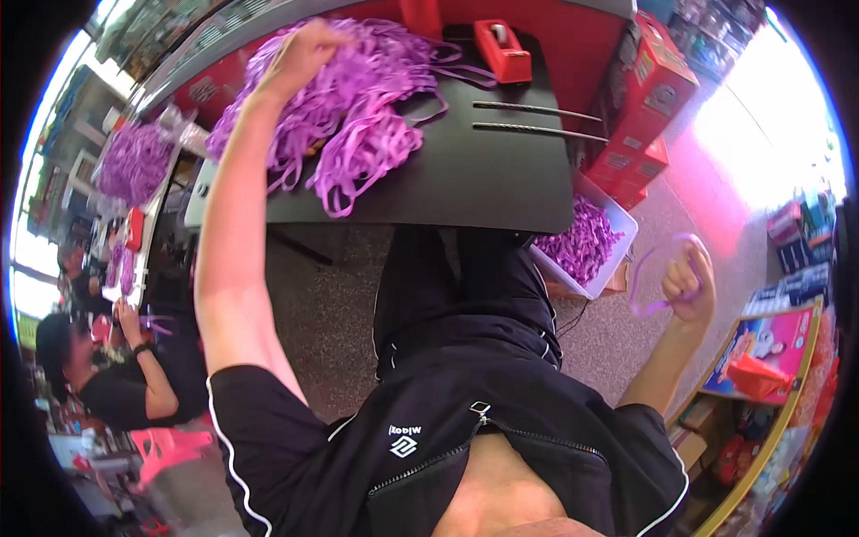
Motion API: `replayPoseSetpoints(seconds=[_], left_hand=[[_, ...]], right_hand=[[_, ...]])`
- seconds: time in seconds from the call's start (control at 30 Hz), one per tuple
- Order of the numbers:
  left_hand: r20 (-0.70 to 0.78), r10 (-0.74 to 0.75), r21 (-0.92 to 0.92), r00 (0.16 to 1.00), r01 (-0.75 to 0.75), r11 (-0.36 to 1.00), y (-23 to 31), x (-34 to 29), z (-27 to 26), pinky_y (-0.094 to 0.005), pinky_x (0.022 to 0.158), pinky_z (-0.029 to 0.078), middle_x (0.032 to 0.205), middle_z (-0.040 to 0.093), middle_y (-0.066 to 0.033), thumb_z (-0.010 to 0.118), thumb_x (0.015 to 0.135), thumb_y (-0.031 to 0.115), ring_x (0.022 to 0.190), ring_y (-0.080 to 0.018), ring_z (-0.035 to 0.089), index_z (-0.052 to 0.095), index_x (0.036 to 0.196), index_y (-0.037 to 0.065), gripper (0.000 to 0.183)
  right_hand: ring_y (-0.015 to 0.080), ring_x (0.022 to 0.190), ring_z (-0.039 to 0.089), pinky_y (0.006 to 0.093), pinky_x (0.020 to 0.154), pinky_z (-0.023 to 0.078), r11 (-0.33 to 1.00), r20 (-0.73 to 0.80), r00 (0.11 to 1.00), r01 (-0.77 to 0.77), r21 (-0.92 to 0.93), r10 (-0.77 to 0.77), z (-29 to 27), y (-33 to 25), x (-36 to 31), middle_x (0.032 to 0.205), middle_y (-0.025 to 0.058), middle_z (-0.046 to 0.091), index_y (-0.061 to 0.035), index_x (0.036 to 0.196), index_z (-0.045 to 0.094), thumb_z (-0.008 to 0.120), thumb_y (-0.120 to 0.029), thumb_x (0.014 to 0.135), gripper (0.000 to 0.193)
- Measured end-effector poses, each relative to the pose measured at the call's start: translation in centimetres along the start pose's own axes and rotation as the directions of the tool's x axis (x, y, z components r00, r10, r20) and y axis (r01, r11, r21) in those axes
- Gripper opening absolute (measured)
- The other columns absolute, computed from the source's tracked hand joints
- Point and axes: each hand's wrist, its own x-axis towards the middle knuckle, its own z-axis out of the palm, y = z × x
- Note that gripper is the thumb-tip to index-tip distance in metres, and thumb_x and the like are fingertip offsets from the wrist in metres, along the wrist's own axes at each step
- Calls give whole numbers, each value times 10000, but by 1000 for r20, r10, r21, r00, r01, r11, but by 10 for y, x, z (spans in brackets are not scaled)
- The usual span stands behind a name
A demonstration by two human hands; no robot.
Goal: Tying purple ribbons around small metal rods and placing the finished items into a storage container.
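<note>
A large tangled heap of purple ribbon loops (385, 67) covers the left part of the black table (447, 183). Over the far left of that heap is my left hand (309, 55), arm stretched forward; its fingers are smeared, and whether they grip a strand cannot be told. Out to the right, beyond the table, my right hand (689, 282) is closed on a single purple ribbon (637, 285), which curves in a loop beside the fingers. Below this table's right end, a white plastic bin (617, 246) holds many purple ribbon pieces (582, 242).
A red tape dispenser (503, 52) stands at the table's far edge, near two thin metal rods (537, 121) jutting past its right side. Red boxes (649, 89) are stacked beyond. At left, another person (125, 376) sits by a second ribbon pile (134, 161). A shelf (761, 385) stands lower right.
</note>
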Motion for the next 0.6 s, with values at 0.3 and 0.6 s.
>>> replayPoseSetpoints(seconds=[0.3,0.6], left_hand=[[196,-23,-577,980,134,806,195,9,69,-288,970,452,1194,628,-93,562,883,-1,1104,-157,586,560,1260,28,378],[463,350,-886,814,415,208,309,52,164,-219,813,436,935,615,-29,565,944,293,892,-98,556,582,1144,1,354]], right_hand=[[22,349,282,189,324,219,966,0,986,-161,-204,165,25,13,60,472,-52,352,10,1136,574,419,-169,1005,271],[49,503,569,159,446,449,765,-59,995,-100,-636,80,89,8,64,642,39,624,17,993,650,600,-223,929,253]])
